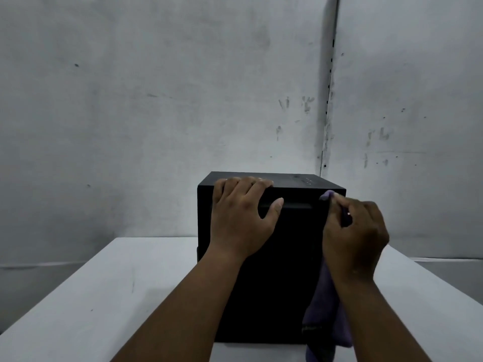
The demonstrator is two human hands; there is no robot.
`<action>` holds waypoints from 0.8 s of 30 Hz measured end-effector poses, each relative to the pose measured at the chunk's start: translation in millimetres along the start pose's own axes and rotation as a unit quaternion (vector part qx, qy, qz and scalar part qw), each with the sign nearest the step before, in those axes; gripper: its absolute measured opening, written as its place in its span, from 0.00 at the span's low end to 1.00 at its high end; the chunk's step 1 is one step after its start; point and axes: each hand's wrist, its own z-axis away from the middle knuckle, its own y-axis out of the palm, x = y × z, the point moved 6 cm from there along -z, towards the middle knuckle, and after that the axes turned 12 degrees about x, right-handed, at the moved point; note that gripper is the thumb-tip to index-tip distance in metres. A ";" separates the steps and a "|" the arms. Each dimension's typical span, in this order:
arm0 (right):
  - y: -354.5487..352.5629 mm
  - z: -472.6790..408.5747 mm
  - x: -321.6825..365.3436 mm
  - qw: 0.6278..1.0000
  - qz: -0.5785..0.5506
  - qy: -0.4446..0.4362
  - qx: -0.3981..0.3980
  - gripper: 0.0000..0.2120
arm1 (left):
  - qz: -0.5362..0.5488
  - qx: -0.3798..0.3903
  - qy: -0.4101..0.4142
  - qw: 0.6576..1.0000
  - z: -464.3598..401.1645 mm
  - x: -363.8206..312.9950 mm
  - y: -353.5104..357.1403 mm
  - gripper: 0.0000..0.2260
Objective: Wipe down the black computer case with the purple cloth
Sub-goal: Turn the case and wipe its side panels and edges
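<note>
Hands work at a black computer case (pixel 271 270) that stands upright on a white table (pixel 104 296), near the table's far edge and a little right of its middle. The left hand (pixel 241 218) lies over the case's upper near edge: its fingers (pixel 244 185) are hooked loosely over onto the top panel, and its thumb (pixel 275 205) stretches out to the right along a narrow horizontal slot in the face turned toward the camera. It steadies the case rather than closing round anything. The right hand (pixel 355 231) is curled around a purple cloth (pixel 326 317) and holds it against the case's upper right corner. A small bunched tip of the cloth pokes out above the fingertips, touching the corner's edge, while most of the fabric hangs down below the wrist, draped along the case's right side and reaching almost to the table. A dark band shows across the cloth near its lower end. Small markings are faintly visible on the case's top panel toward the back right, too dim to read. Both forearms reach in from the bottom of the view. Behind the table rises a grey, scuffed wall (pixel 156 87), with a vertical seam running down it just right of the case.
</note>
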 end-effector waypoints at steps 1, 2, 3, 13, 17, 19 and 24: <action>0.0 2.7 -1.2 1.000 -0.001 0.003 -0.003 0.01 | 0.001 -0.001 0.000 1.000 0.3 0.1 -0.1 0.18; 0.2 8.7 -3.1 1.000 0.000 0.005 -0.004 0.01 | 0.001 -0.003 0.000 1.000 0.0 0.3 0.0 0.18; 0.1 18.3 -5.7 1.000 0.002 0.007 -0.005 0.01 | 0.000 -0.006 -0.001 1.000 0.1 0.5 -0.1 0.17; 0.8 41.3 -12.8 0.999 -0.006 0.022 0.031 0.01 | 0.006 -0.017 -0.005 1.000 -0.4 0.1 0.5 0.17; 2.0 14.1 -3.1 1.000 -0.011 0.015 0.005 0.01 | 0.006 -0.022 -0.002 1.000 -0.2 -0.8 -0.1 0.17; 2.7 16.4 -1.9 1.000 -0.008 0.017 0.005 0.01 | 0.002 -0.025 0.000 1.000 0.2 -0.9 0.0 0.17; 5.4 42.5 -11.0 0.999 -0.012 0.026 0.035 0.01 | -0.001 -0.033 -0.002 0.999 0.0 -0.5 0.4 0.16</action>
